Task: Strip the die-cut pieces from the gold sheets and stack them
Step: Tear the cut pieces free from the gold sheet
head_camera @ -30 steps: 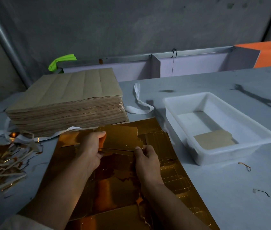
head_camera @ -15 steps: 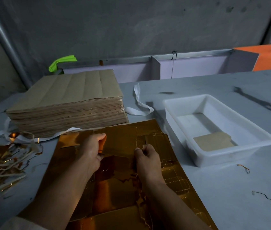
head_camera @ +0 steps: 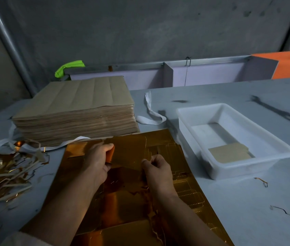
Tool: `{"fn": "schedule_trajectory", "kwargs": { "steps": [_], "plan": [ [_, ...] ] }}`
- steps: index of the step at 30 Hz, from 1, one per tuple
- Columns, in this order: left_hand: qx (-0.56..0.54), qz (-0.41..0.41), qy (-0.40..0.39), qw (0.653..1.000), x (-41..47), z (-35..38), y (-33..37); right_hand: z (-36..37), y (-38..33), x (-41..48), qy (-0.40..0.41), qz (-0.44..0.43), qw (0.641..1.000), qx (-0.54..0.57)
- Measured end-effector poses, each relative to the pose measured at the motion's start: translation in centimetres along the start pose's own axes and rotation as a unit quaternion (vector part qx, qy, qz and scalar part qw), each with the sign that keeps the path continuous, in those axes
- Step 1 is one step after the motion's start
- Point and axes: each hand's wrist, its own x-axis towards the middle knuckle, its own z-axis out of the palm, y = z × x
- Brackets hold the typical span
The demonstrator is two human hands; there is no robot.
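Both hands (head_camera: 98, 160) pinch one shiny gold die-cut piece (head_camera: 130, 153).

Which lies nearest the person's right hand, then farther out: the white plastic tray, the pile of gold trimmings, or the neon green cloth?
1. White plastic tray, just right of the right hand.
2. Pile of gold trimmings, far left.
3. Neon green cloth, back left.

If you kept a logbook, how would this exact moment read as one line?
stage: stripping | left hand: grips gold piece | right hand: pinches same piece | white tray: holds brown piece
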Motion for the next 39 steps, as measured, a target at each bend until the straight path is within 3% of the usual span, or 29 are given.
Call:
{"fn": "schedule_trajectory", "kwargs": {
  "steps": [10, 18, 39],
  "plan": [
    [-0.139, -0.091, -0.033, 0.986, -1.3, 0.8, 0.5, 0.6, 0.1, 0.1, -0.012, 0.008, 1.000, 0.025],
    [-0.112, -0.128, -0.065, 0.983, -2.6, 1.3, -1.7, 0.8, 0.2, -0.1, -0.010, 0.013, 1.000, 0.027],
    [-0.035, -0.075, -0.072, 0.994, -2.9, -1.6, -1.8, 1.5, -1.5, 0.6, 0.025, -0.005, 0.999, -0.027]
  ]
}}
